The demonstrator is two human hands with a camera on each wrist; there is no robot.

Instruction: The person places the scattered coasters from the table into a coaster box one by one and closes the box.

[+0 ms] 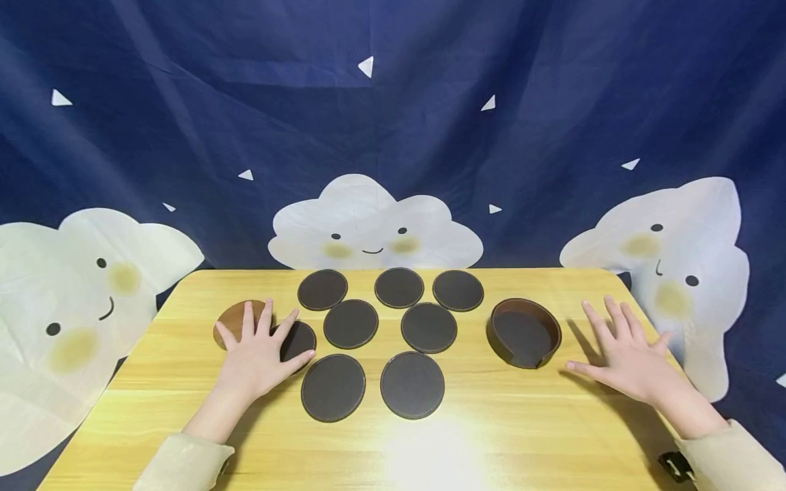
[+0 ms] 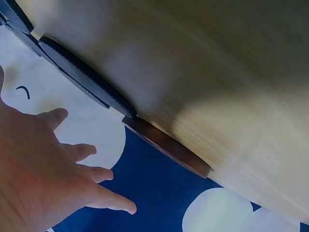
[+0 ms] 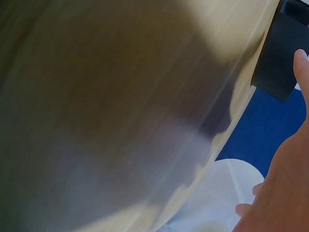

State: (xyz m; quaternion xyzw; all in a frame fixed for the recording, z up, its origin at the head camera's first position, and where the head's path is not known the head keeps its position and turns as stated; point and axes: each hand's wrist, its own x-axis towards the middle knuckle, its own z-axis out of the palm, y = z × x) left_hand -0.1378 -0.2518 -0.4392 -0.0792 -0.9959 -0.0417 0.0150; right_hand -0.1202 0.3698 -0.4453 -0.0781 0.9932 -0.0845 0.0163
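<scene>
My left hand [image 1: 254, 358] is held with fingers spread at the table's left side. It overlaps a brown disc [image 1: 230, 322] and partly hides a dark round coaster [image 1: 299, 342] in the head view. From the left wrist, the hand [image 2: 48, 174] shows nothing in its fingers, and the brown disc [image 2: 166, 147] lies edge-on past the fingertips. On the right, my right hand [image 1: 638, 365] has its fingers spread and grips nothing. Left of it stands a round coaster holder [image 1: 499, 344], brown-walled, dark inside, with a notch in front; its dark side [image 3: 277, 58] shows in the right wrist view.
Several dark coasters with stitched rims, such as one near the front [image 1: 333, 387] and one at the back [image 1: 399, 288], lie flat across the middle of the wooden table [image 1: 491, 423]. Behind hangs a navy curtain [image 1: 424, 129] with smiling clouds.
</scene>
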